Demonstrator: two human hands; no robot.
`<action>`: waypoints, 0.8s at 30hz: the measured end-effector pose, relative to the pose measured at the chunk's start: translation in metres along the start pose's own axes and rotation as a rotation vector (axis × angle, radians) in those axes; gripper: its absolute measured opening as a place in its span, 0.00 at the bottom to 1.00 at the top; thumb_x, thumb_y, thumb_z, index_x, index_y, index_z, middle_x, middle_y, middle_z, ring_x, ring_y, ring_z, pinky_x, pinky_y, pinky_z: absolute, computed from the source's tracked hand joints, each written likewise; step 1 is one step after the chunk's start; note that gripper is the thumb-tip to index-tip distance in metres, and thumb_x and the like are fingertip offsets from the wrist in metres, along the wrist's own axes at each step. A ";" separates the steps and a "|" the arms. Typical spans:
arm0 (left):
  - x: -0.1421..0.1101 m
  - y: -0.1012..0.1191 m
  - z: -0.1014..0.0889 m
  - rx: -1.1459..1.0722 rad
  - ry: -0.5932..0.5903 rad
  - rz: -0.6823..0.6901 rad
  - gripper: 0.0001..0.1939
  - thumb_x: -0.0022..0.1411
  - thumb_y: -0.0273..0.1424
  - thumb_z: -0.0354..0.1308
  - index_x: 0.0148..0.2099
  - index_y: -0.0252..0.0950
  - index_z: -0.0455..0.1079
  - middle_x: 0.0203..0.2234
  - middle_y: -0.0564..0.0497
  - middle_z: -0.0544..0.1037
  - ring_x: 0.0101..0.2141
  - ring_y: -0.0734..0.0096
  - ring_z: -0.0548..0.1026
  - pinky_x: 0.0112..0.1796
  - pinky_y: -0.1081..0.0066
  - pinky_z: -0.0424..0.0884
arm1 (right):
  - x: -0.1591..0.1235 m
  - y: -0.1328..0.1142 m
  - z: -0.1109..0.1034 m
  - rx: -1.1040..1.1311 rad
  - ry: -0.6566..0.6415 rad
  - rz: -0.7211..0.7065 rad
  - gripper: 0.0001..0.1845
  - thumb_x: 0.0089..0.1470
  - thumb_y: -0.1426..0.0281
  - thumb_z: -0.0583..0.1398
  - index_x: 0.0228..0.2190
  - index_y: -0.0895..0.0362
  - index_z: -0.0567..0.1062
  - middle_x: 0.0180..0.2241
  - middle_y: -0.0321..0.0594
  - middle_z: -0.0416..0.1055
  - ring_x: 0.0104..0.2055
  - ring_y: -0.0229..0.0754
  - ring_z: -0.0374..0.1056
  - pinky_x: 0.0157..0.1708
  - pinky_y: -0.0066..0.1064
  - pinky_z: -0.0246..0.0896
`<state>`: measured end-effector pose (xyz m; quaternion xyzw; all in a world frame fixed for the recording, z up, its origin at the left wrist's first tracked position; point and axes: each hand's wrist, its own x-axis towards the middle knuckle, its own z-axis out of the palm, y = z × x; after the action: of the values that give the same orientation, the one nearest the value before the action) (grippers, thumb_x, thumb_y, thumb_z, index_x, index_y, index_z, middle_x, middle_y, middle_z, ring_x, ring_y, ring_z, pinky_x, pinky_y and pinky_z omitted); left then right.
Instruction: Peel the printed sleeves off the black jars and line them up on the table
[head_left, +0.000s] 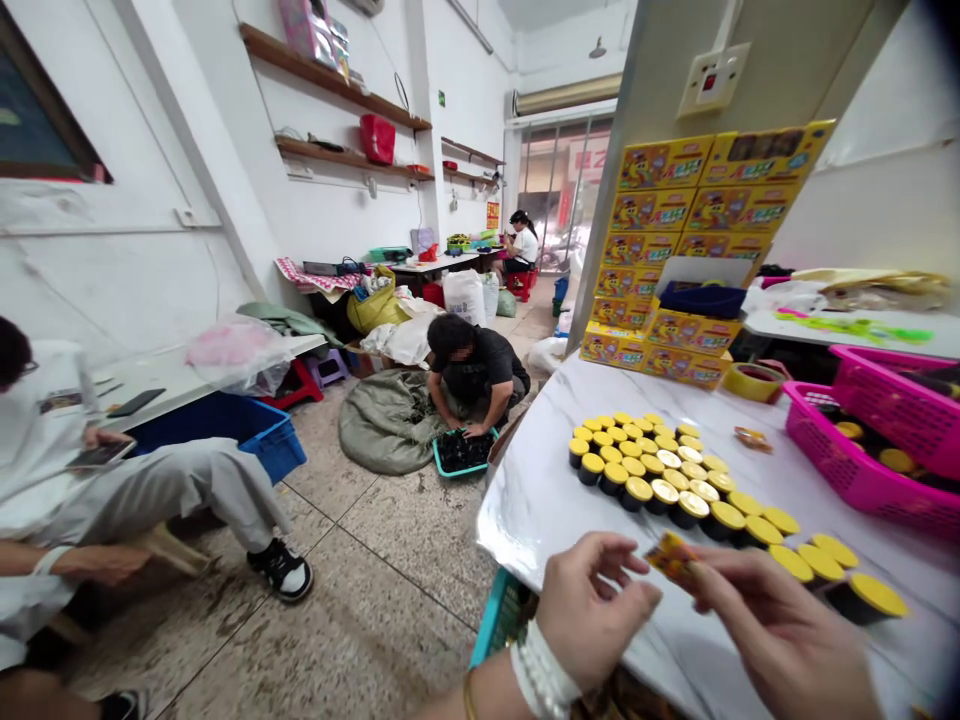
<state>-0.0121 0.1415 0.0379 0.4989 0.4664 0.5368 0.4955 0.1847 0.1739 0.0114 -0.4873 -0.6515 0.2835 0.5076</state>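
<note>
Between the thumb and fingers of my right hand point(772, 620) is a small shiny orange-and-yellow packet point(670, 558). Close to its left side, my left hand point(592, 600) has its fingers curved and apart, with nothing visible in them; a beaded bracelet point(541, 668) circles that wrist. Just beyond both hands, several small black tubs with yellow lids point(664, 488) stand in packed rows on a white marbled table point(540, 450). A similar orange packet point(752, 438) lies by itself to the right of the rows.
Yellow printed boxes point(652, 210) are stacked at the table's back beside a roll of tape point(754, 381). Pink baskets point(847, 455) stand at right, a teal crate point(491, 615) below the near edge. One person crouches over a teal tray point(461, 468); another sits at left.
</note>
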 end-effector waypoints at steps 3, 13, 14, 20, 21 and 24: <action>0.023 -0.006 -0.005 -0.091 0.058 -0.005 0.10 0.57 0.34 0.63 0.39 0.32 0.76 0.29 0.45 0.81 0.27 0.70 0.76 0.28 0.72 0.70 | 0.024 -0.029 0.042 0.083 -0.129 -0.030 0.12 0.55 0.58 0.64 0.29 0.54 0.77 0.31 0.44 0.77 0.27 0.43 0.72 0.25 0.32 0.72; 0.033 -0.021 -0.017 -0.097 0.048 0.003 0.08 0.58 0.33 0.63 0.33 0.33 0.73 0.24 0.50 0.78 0.27 0.70 0.75 0.31 0.72 0.71 | 0.022 -0.015 0.060 0.160 -0.239 0.068 0.16 0.57 0.56 0.61 0.27 0.55 0.74 0.26 0.40 0.74 0.26 0.41 0.70 0.27 0.30 0.68; 0.033 -0.022 -0.016 -0.097 0.049 0.003 0.07 0.58 0.33 0.63 0.32 0.33 0.74 0.24 0.50 0.78 0.27 0.70 0.76 0.32 0.72 0.71 | 0.022 -0.017 0.059 0.165 -0.238 0.077 0.16 0.57 0.56 0.62 0.26 0.55 0.74 0.25 0.40 0.73 0.26 0.41 0.70 0.27 0.30 0.68; 0.033 -0.017 -0.024 0.074 -0.004 0.008 0.06 0.57 0.28 0.60 0.32 0.33 0.77 0.26 0.48 0.80 0.29 0.69 0.75 0.33 0.71 0.69 | 0.025 -0.018 0.056 0.397 -0.326 0.280 0.19 0.49 0.57 0.68 0.38 0.54 0.73 0.31 0.39 0.73 0.32 0.43 0.71 0.30 0.32 0.69; 0.033 -0.016 -0.026 0.090 -0.031 0.014 0.06 0.57 0.28 0.60 0.33 0.33 0.78 0.27 0.48 0.80 0.29 0.68 0.75 0.34 0.71 0.69 | 0.026 -0.017 0.055 0.433 -0.363 0.312 0.22 0.49 0.57 0.68 0.41 0.54 0.73 0.31 0.39 0.73 0.32 0.43 0.70 0.30 0.32 0.68; 0.031 -0.016 -0.031 0.077 -0.068 0.016 0.07 0.56 0.30 0.61 0.36 0.32 0.78 0.29 0.47 0.80 0.30 0.69 0.75 0.34 0.71 0.69 | 0.029 -0.015 0.054 0.430 -0.502 0.369 0.23 0.50 0.53 0.67 0.40 0.56 0.75 0.29 0.40 0.73 0.30 0.41 0.69 0.29 0.32 0.66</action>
<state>-0.0427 0.1736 0.0217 0.5391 0.4656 0.5051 0.4873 0.1284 0.2014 0.0180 -0.3941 -0.5824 0.6113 0.3631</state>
